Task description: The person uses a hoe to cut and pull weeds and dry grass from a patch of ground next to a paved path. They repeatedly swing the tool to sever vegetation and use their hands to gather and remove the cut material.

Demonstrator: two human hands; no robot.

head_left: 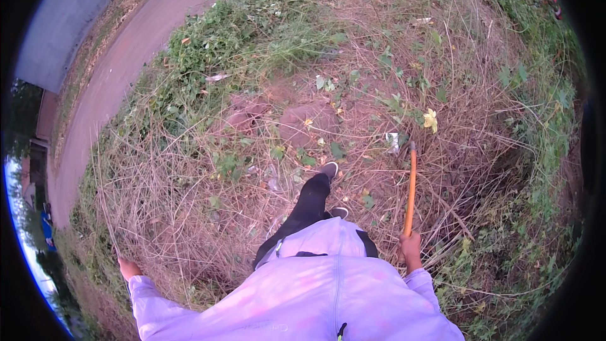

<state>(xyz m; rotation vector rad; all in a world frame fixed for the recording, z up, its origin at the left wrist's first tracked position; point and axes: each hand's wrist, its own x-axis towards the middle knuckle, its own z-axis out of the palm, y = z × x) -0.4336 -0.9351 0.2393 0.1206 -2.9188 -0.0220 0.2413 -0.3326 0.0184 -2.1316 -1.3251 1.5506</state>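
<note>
My right hand (410, 247) is closed around the lower end of a long orange handle (411, 189), which points away from me over dry stalks. A grey metal piece shows at the handle's far end; whether a blade lies beyond it in the grass cannot be told. Out at the far left, my left hand (129, 267) is closed around thin dry stalks (105, 215) that rise from it. My shoes (330, 169) stand on the ground between the two hands.
Dry cut stalks (165, 194) and green vines (203, 42) cover the ground. A round, flat brown mound (308, 125) lies ahead of my feet, with a white scrap (392, 142) to its right. Beyond the vines a dirt road (123, 47) curves beside a grey wall (71, 19).
</note>
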